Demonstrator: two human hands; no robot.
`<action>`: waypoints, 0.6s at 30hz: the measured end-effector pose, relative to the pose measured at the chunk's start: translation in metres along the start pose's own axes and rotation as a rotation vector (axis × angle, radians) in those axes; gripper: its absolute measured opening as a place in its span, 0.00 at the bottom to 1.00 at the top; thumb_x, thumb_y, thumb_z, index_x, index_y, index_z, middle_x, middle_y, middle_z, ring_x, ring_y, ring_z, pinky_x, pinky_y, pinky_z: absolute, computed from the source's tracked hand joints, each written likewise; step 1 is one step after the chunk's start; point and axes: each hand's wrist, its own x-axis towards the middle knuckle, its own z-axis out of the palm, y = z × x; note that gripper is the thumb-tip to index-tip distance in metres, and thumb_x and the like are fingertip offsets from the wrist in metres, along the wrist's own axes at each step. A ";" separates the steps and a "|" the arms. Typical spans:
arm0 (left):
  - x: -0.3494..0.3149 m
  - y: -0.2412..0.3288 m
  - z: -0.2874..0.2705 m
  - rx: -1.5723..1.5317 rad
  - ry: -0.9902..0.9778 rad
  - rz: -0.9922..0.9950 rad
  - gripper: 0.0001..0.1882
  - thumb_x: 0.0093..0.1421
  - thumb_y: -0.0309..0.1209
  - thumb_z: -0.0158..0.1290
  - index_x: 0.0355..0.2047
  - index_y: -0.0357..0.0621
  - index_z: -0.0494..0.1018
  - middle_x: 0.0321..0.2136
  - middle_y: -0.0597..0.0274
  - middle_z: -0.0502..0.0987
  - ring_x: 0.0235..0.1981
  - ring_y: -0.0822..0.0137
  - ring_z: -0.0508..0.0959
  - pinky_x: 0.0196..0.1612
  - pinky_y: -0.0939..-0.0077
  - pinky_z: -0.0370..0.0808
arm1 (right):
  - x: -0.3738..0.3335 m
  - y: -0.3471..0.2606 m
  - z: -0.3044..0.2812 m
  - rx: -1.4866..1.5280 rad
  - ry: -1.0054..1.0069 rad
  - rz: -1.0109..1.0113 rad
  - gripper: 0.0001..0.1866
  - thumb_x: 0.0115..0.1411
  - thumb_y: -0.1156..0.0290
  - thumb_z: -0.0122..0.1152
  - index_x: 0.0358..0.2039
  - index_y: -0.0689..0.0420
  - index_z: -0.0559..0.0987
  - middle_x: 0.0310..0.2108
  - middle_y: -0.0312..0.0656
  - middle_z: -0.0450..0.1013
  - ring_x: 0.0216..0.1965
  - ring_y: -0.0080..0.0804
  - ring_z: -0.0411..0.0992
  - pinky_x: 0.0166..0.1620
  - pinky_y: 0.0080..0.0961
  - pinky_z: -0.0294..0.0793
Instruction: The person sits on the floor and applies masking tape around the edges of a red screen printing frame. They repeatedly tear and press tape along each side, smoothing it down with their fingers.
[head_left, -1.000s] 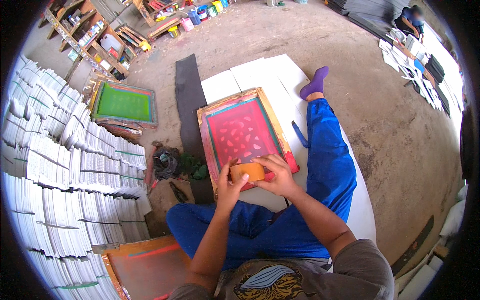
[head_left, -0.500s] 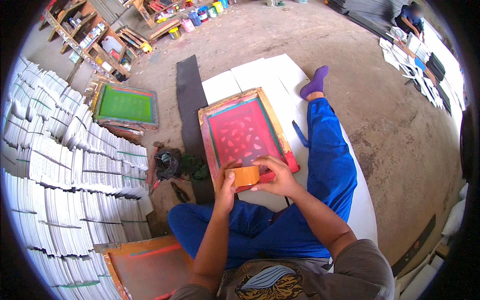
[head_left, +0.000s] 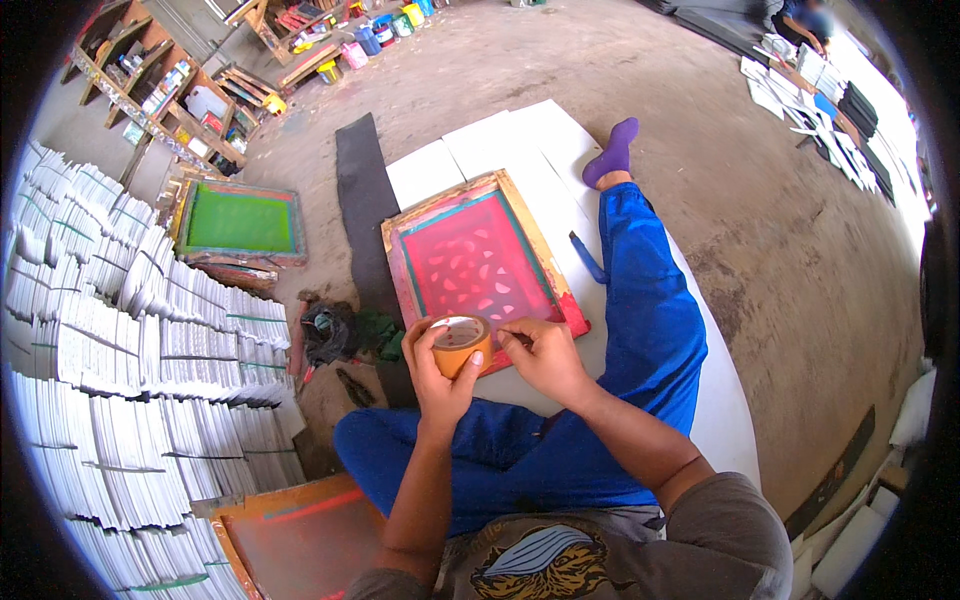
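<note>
A roll of orange-brown packing tape (head_left: pixel 460 355) is gripped by my left hand (head_left: pixel 441 390), its thumb on the near side and its fingers curled round the far side. The roll's open core faces up. My right hand (head_left: pixel 548 362) is beside the roll's right edge, thumb and forefinger pinched together; whatever is between them is too small to make out. Beyond both hands lies a wooden-framed printing screen (head_left: pixel 393 262) with pink mesh and a pattern of pale shapes. It rests on white sheets (head_left: pixel 420 172), partly hidden by my hands.
My blue-trousered legs (head_left: pixel 652 300) flank the work area. Tied stacks of white sheets (head_left: pixel 190 440) rise at the left. A green screen (head_left: pixel 240 220), a black strip (head_left: pixel 362 200) and a dark plastic bag (head_left: pixel 330 333) lie nearby. Another person (head_left: pixel 800 25) is at the far right.
The tape roll has tipped so its open core shows upward. My left hand has moved slightly left with it; my right hand has let go of the roll's side and closed into a pinch.
</note>
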 end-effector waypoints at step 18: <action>0.000 0.005 0.000 0.189 -0.002 0.109 0.30 0.49 0.35 0.71 0.50 0.41 0.70 0.56 0.44 0.68 0.56 0.42 0.72 0.58 0.50 0.71 | -0.005 0.006 0.009 -0.049 -0.033 -0.020 0.10 0.62 0.73 0.65 0.41 0.64 0.85 0.34 0.54 0.82 0.33 0.41 0.83 0.36 0.33 0.80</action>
